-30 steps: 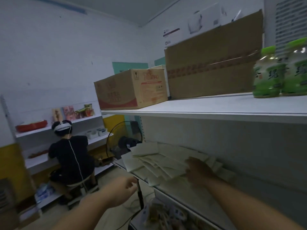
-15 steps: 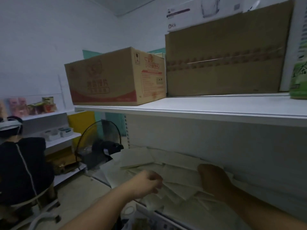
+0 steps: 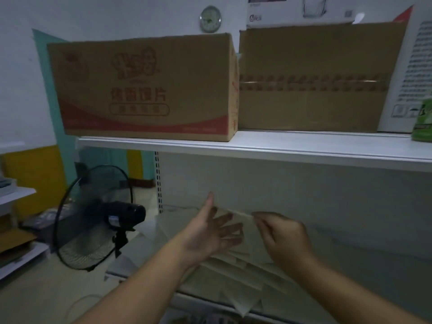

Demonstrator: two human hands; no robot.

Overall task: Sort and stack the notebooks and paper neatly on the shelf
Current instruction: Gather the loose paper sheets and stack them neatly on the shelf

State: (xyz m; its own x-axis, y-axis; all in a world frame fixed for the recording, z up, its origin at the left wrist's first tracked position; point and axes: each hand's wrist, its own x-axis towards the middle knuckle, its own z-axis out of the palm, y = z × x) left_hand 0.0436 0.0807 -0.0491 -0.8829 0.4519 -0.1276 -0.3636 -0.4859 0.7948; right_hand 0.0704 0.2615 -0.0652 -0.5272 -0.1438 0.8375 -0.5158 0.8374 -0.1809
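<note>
Paper [image 3: 238,277] fanned on shelf [image 3: 201,299]: right hand [image 3: 285,237] pinches a sheet [image 3: 244,217], left hand [image 3: 208,232] spread open.

From my end this reads as a small shop or its stockroom. I'm looking at white metal shelving [image 3: 257,149] on a slotted upright [image 3: 158,181], the sort retailers use. The top shelf carries a carton printed in red [image 3: 145,87], a plain taped carton [image 3: 311,78] and a green drink bottle [image 3: 423,122] at the far right. Paper [image 3: 233,277] lies heaped on the lower shelf. A standing fan [image 3: 93,220] and a wall clock [image 3: 210,19] complete it, though in this dim light I can't tell sales floor from back room.
</note>
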